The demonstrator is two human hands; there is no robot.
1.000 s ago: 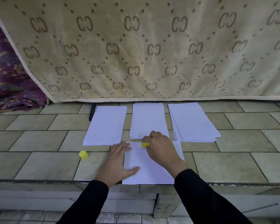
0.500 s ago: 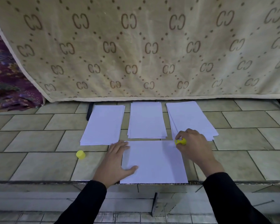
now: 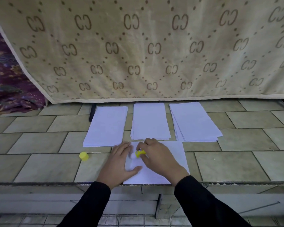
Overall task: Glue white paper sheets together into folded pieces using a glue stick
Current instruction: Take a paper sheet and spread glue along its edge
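A single white sheet (image 3: 175, 159) lies at the front edge of the tiled ledge. My left hand (image 3: 120, 163) lies flat on its left edge, fingers spread, pressing it down. My right hand (image 3: 156, 154) grips a yellow glue stick (image 3: 140, 152), tip down on the upper left part of the sheet. The stick's yellow cap (image 3: 84, 156) sits on the tiles to the left. Behind the sheet lie three stacks of white paper: left stack (image 3: 107, 125), middle stack (image 3: 150, 120), right stack (image 3: 193, 122).
A beige patterned blanket (image 3: 138, 46) hangs behind the stacks, down to the ledge. Purple cloth (image 3: 8, 89) lies at the far left. The tiled ledge (image 3: 39, 161) drops off at its front edge just below the sheet.
My right hand swept the glue stick to the sheet's upper right corner, then back left to the upper left part. My left hand stayed on the left edge.
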